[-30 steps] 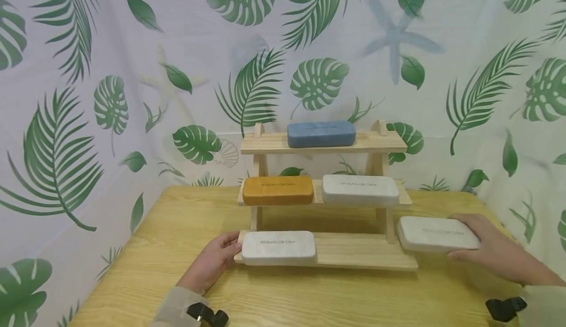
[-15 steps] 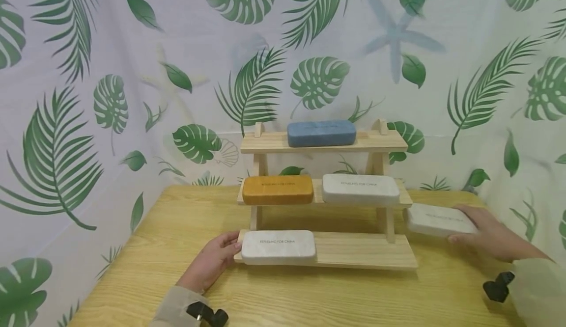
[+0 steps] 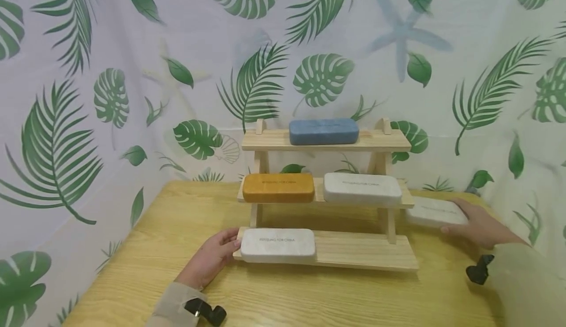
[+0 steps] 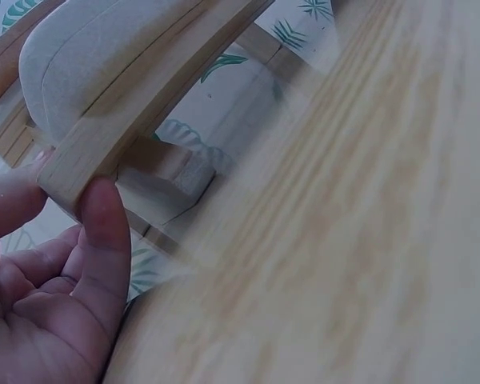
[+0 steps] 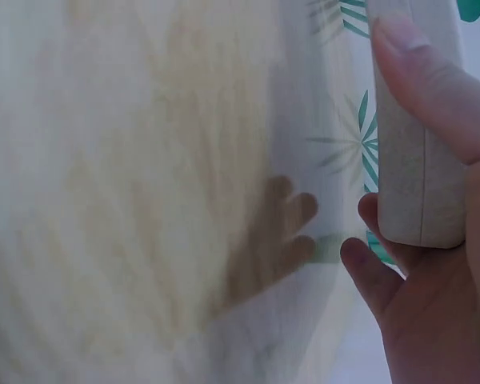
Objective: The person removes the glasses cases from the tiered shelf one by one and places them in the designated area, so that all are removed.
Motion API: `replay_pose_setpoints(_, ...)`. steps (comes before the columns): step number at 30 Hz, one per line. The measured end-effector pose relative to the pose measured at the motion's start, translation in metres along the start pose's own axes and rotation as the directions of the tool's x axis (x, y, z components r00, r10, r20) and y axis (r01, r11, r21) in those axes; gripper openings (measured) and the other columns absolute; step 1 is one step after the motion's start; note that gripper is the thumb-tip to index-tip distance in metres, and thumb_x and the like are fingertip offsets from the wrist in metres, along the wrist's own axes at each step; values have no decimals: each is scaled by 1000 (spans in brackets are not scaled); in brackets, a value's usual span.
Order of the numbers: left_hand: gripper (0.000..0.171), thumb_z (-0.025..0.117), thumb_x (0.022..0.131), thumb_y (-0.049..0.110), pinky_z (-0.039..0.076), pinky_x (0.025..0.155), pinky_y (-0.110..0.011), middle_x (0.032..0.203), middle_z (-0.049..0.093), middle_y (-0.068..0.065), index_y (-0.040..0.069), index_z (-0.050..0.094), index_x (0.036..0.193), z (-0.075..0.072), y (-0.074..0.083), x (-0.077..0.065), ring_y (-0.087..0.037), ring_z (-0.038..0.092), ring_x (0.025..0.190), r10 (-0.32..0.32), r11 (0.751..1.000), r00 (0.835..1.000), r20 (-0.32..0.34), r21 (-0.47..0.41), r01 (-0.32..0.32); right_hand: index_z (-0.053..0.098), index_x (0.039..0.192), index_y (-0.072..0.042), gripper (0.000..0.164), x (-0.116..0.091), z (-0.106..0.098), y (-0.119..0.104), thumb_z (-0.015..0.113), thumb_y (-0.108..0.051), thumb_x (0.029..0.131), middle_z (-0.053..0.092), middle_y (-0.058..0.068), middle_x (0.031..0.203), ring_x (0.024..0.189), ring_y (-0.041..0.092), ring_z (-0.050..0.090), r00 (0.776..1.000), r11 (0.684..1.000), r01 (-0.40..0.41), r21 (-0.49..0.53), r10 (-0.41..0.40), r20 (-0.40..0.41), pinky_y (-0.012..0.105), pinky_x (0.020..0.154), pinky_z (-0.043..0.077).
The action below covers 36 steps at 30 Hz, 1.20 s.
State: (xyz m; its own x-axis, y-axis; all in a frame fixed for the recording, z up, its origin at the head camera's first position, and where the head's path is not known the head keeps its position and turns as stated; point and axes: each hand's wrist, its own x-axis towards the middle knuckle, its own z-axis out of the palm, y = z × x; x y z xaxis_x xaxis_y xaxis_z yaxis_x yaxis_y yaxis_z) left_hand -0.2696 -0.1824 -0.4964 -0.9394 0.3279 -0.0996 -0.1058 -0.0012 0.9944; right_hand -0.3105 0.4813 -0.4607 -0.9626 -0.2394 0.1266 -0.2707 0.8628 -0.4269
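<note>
My left hand (image 3: 212,257) pinches the left end of the lowest board of a three-tier wooden display rack (image 3: 367,251). Its grip round the board end shows up close in the left wrist view. Just beside those fingers lies a white glasses case (image 3: 278,246) on that board. My right hand (image 3: 475,224) grips another white glasses case (image 3: 435,211) by its right end, behind and right of the rack. The rack's middle tier overlaps this case's left end in the head view. Thumb on one face, fingers behind: so the held case (image 5: 422,176) appears in the right wrist view.
On the middle tier sit an orange glasses case (image 3: 278,188) and a third white case (image 3: 362,189). A blue case (image 3: 324,131) rests on the top tier. The rack stands on a wood-grain table (image 3: 309,297), with a leaf-print cloth (image 3: 177,32) behind.
My right hand has carried the white glasses case back and slightly left, away from the rack's lower right side. My left hand keeps its hold on the board. The head view has shifted slightly.
</note>
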Motion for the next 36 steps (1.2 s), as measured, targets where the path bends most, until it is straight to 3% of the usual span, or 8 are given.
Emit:
replay_pose_setpoints(3, 61, 56, 106, 19, 47, 100, -32, 145, 46, -25, -8, 30, 153, -2, -1, -1, -25, 54, 124, 4, 1000, 1000, -4, 1, -4, 34, 149, 4, 88, 7, 2, 0, 81, -38, 88, 44, 33, 137, 116, 48, 44, 1000, 1000, -6, 22, 5, 25, 61, 89, 37)
replay_pose_setpoints(10, 60, 56, 106, 18, 47, 100, -33, 145, 47, -25, -8, 29, 154, -3, 0, 0, -25, 54, 124, 6, 1000, 1000, 22, 4, -6, 33, 148, 5, 91, 17, 3, 7, 80, -44, 87, 45, 36, 135, 115, 49, 46, 997, 998, -37, -43, 40, 60, 62, 89, 38)
replay_pose_setpoints(15, 62, 57, 106, 19, 47, 101, -35, 145, 47, -24, -8, 29, 154, -3, -1, 1, -25, 54, 125, -4, 1000, 1000, 14, 1, 4, 30, 149, 6, 96, 21, 6, 10, 76, -51, 88, 41, 42, 136, 117, 56, 44, 992, 995, -73, -73, 80, 98, 68, 90, 38)
replay_pose_setpoints(22, 62, 56, 106, 20, 47, 101, -36, 145, 47, -23, -7, 29, 154, -4, 0, 0, -25, 54, 125, -2, 1000, 1000, 17, -3, 2, 31, 147, 9, 96, 19, 11, 11, 74, -54, 89, 41, 48, 131, 115, 61, 44, 986, 988, -100, -117, 114, 118, 70, 89, 39)
replay_pose_setpoints(36, 60, 56, 106, 20, 48, 99, -35, 142, 51, -20, -6, 32, 154, -2, 2, -2, -24, 56, 122, -3, 1000, 1000, 12, 9, 3, 16, 155, 9, 101, 11, 15, 6, 67, -54, 94, 25, 53, 139, 124, 69, 29, 980, 986, -123, -116, 139, 145, 77, 95, 29)
